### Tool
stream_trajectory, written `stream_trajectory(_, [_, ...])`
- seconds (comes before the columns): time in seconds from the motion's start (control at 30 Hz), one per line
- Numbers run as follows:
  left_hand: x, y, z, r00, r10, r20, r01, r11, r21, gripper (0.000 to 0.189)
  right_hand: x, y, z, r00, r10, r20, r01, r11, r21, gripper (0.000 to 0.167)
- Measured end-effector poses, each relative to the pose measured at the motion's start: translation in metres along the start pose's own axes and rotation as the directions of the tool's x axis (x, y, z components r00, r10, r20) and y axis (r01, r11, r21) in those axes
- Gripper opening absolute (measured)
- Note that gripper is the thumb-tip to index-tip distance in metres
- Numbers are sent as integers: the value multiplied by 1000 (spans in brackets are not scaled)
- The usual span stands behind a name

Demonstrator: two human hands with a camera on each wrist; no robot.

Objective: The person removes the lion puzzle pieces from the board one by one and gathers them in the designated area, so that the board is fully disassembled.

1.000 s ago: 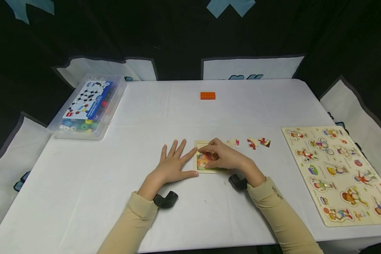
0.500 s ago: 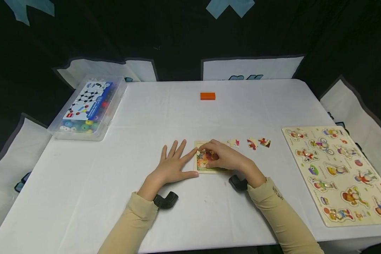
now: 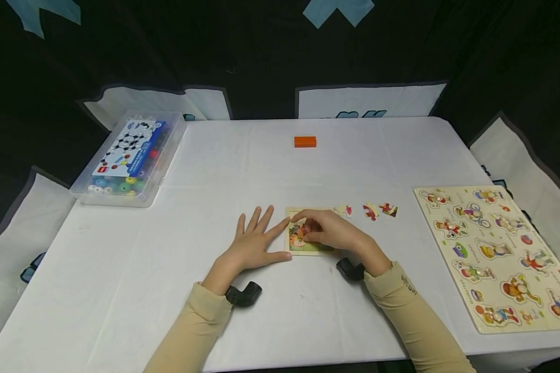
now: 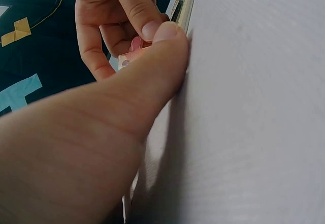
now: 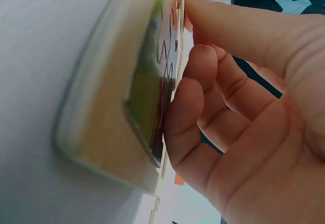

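Observation:
A small wooden jigsaw board (image 3: 312, 253) with a colourful picture lies between the hands in the head view. My left hand (image 3: 251, 247) lies flat with fingers spread; its index fingertip and thumb tip rest at the board's left edge. Over the picture, my right hand (image 3: 333, 230) bends its fingers and pinches a puzzle piece (image 4: 133, 56) between thumb and fingers. That piece stands tilted in the left wrist view and is mostly hidden by the hands. In the right wrist view, curled fingers rest close along the picture (image 5: 147, 92).
Loose puzzle pieces lie beyond the board: one pale piece (image 3: 343, 210), a red one (image 3: 371, 211) and a dark-cornered one (image 3: 389, 209). A large picture board (image 3: 490, 259) lies at right, a clear plastic box (image 3: 130, 158) at back left, an orange block (image 3: 305, 142) at the back.
My right thumb and fingers have shifted slightly away from me over the board, uncovering more of the picture's lower part. My left hand has stayed still.

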State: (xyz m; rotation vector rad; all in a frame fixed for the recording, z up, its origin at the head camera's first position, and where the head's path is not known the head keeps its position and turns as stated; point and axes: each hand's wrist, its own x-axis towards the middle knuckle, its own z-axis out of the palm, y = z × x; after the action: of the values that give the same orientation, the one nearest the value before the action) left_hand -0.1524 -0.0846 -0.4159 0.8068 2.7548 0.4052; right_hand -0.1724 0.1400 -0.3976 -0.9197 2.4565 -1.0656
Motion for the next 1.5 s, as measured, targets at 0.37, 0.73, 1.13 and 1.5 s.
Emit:
stream_trajectory(0.37, [0,2,-2,1000,-11,20,12,1000,-3,82,0,-1,-1,997,56,-45,-58,998,-34,30])
stream_trajectory(0.73, [2,1,0,1000,-10,21,10,1000,-13,82,-7,0,-8,991,76,-109,-67,994,90,27])
stream_trajectory(1.13, [-2,-1,-1,1000,-8,9,8,1000,-12,81,-31,7,-30,969,114,-219,-38,945,323,30])
stream_trajectory(1.5, [-2,1,-1,1000,1,-1,-1,1000,-21,81,-72,34,-52,957,171,-235,-58,904,424,31])
